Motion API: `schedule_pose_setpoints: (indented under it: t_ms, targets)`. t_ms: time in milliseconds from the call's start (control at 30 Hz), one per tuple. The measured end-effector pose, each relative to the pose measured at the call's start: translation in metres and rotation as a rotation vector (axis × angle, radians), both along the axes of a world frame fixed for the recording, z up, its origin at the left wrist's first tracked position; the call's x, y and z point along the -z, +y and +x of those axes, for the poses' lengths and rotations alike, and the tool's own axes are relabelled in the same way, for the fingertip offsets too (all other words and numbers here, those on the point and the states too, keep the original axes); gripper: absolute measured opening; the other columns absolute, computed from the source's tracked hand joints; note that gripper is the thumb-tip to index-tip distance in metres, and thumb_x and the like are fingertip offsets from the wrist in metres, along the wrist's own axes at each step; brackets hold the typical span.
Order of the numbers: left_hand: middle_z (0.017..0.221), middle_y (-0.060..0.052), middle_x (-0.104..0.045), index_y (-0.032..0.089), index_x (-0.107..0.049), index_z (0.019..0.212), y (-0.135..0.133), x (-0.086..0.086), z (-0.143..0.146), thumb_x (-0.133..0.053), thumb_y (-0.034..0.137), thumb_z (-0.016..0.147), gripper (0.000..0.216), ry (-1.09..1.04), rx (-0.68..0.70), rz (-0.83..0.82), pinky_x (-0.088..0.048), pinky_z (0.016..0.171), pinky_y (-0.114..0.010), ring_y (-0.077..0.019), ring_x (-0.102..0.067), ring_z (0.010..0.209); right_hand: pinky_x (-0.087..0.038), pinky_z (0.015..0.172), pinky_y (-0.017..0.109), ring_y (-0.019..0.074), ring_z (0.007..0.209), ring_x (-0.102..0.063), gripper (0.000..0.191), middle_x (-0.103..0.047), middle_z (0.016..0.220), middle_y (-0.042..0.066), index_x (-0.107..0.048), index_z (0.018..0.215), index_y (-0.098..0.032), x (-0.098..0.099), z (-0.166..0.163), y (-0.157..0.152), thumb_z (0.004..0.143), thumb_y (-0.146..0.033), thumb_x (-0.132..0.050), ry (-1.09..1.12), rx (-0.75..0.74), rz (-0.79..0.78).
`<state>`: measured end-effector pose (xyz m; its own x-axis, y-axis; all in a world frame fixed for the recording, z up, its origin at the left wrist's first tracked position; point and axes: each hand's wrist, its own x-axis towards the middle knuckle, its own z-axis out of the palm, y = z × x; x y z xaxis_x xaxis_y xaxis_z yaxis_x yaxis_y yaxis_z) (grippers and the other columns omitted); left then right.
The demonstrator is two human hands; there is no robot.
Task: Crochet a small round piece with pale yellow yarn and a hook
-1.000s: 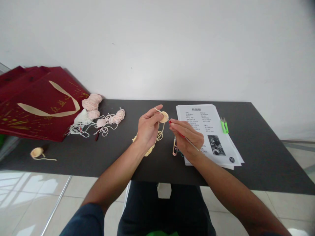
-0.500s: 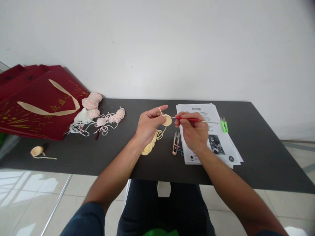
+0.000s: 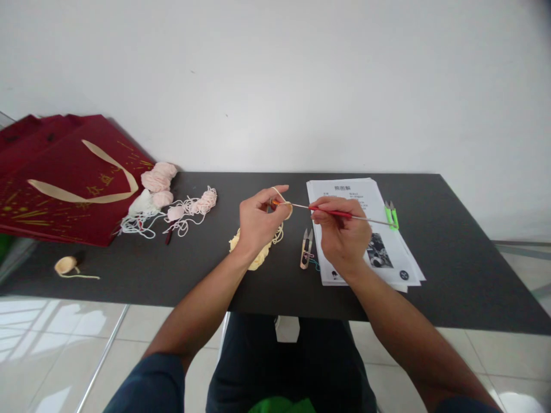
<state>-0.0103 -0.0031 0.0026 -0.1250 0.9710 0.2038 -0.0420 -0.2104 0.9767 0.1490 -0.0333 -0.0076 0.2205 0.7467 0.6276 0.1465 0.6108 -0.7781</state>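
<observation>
My left hand [image 3: 257, 221] pinches a small round cream crochet piece [image 3: 287, 210], with yarn looped over the raised index finger. My right hand [image 3: 342, 234] grips a crochet hook with a red handle [image 3: 340, 214], held level, its tip at the piece. Cream yarn trails down from the piece to a loose cream yarn pile [image 3: 257, 254] on the black table [image 3: 451, 258] under my left wrist.
Small thread snips [image 3: 306, 249] lie between my hands. Printed pattern sheets [image 3: 365, 229] and green snips [image 3: 391, 214] lie at the right. Pink and white yarn bundles [image 3: 166, 203] and red gift bags [image 3: 64, 178] sit at the left, a small cream piece [image 3: 65, 265] near the front left edge.
My right hand turned the hook from pointing down to level and pushed its tip left into the piece. The left hand shifted slightly left, and the round piece is now mostly hidden by its fingers.
</observation>
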Motion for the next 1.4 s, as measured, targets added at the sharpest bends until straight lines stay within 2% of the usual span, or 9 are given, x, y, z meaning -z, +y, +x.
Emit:
schedule_pose_setpoints:
  t_ms: [100, 200, 467, 633, 800, 933, 1033, 1167, 1400]
  targets:
    - [0.076, 0.0, -0.069, 0.021, -0.085, 0.1, 0.001, 0.0, -0.003, -0.077, 0.014, 0.071, 0.031, -0.015, 0.073, -0.002, -0.046, 0.065, -0.025, -0.0111, -0.058, 0.067, -0.053, 0.058, 0.027, 0.0105, 0.065, -0.066, 0.011, -0.077, 0.092, -0.001, -0.067, 0.095, -0.025, -0.002, 0.003, 0.004, 0.091, -0.021, -0.076, 0.203, -0.102, -0.109]
    - [0.074, 0.001, -0.066, 0.021, -0.085, 0.102, 0.004, 0.001, -0.006, -0.077, 0.014, 0.07, 0.035, -0.071, 0.172, -0.04, -0.041, 0.058, -0.023, -0.0092, -0.053, 0.062, -0.051, 0.055, 0.026, 0.0101, 0.063, -0.064, 0.015, -0.077, 0.088, -0.001, -0.066, 0.092, -0.024, -0.003, 0.005, 0.008, 0.089, -0.024, -0.08, 0.294, -0.162, -0.146]
    - [0.07, -0.001, -0.069, 0.022, -0.085, 0.09, 0.006, 0.002, -0.01, -0.069, 0.01, 0.062, 0.035, -0.199, 0.297, -0.116, -0.034, 0.054, -0.025, -0.01, -0.052, 0.057, -0.052, 0.053, 0.025, 0.0101, 0.062, -0.064, 0.016, -0.077, 0.086, -0.001, -0.066, 0.091, -0.025, -0.004, 0.006, 0.006, 0.088, -0.027, -0.081, 0.306, -0.213, -0.164]
    - [0.065, -0.002, -0.068, 0.02, -0.084, 0.078, 0.006, -0.003, -0.011, -0.067, 0.012, 0.057, 0.029, -0.258, 0.318, -0.188, -0.032, 0.053, -0.026, -0.0116, -0.051, 0.054, -0.051, 0.052, 0.026, 0.0102, 0.06, -0.063, 0.017, -0.078, 0.085, -0.001, -0.065, 0.09, -0.025, -0.004, 0.006, 0.005, 0.088, -0.027, -0.081, 0.283, -0.244, -0.167]
    - [0.062, -0.003, -0.067, 0.018, -0.084, 0.076, 0.007, -0.005, -0.011, -0.068, 0.012, 0.058, 0.025, -0.299, 0.374, -0.261, -0.031, 0.052, -0.026, -0.0112, -0.05, 0.053, -0.051, 0.051, 0.026, 0.0104, 0.059, -0.064, 0.019, -0.078, 0.085, -0.001, -0.065, 0.089, -0.024, -0.007, 0.009, 0.005, 0.086, -0.029, -0.083, 0.259, -0.238, -0.15]
    - [0.066, -0.005, -0.069, 0.016, -0.084, 0.081, 0.009, -0.005, -0.012, -0.07, 0.013, 0.064, 0.023, -0.323, 0.433, -0.294, -0.037, 0.055, -0.025, -0.0116, -0.055, 0.058, -0.052, 0.051, 0.026, 0.0102, 0.058, -0.064, 0.019, -0.078, 0.084, -0.001, -0.066, 0.088, -0.024, -0.009, 0.011, 0.006, 0.085, -0.027, -0.084, 0.279, -0.243, -0.137]
    - [0.072, -0.004, -0.072, 0.018, -0.084, 0.086, 0.009, -0.005, -0.012, -0.077, 0.014, 0.064, 0.024, -0.306, 0.419, -0.257, -0.042, 0.06, -0.025, -0.0113, -0.058, 0.062, -0.052, 0.05, 0.026, 0.0106, 0.058, -0.064, 0.02, -0.078, 0.083, -0.001, -0.065, 0.087, -0.024, -0.007, 0.012, 0.008, 0.084, -0.028, -0.085, 0.297, -0.209, -0.158]
    - [0.073, -0.001, -0.071, 0.02, -0.084, 0.09, 0.007, -0.004, -0.012, -0.079, 0.013, 0.064, 0.028, -0.199, 0.358, -0.181, -0.04, 0.057, -0.024, -0.0097, -0.056, 0.06, -0.054, 0.05, 0.025, 0.0106, 0.058, -0.065, 0.022, -0.077, 0.082, -0.002, -0.064, 0.087, -0.024, -0.007, 0.012, 0.011, 0.085, -0.032, -0.085, 0.329, -0.201, -0.195]
    - [0.068, 0.001, -0.068, 0.02, -0.083, 0.089, 0.005, -0.005, -0.01, -0.077, 0.011, 0.068, 0.024, -0.104, 0.334, -0.124, -0.038, 0.055, -0.023, -0.0082, -0.053, 0.057, -0.052, 0.047, 0.021, 0.0087, 0.055, -0.063, 0.023, -0.076, 0.077, -0.003, -0.063, 0.084, -0.023, -0.006, 0.017, 0.016, 0.084, -0.029, -0.086, 0.485, -0.327, -0.345]
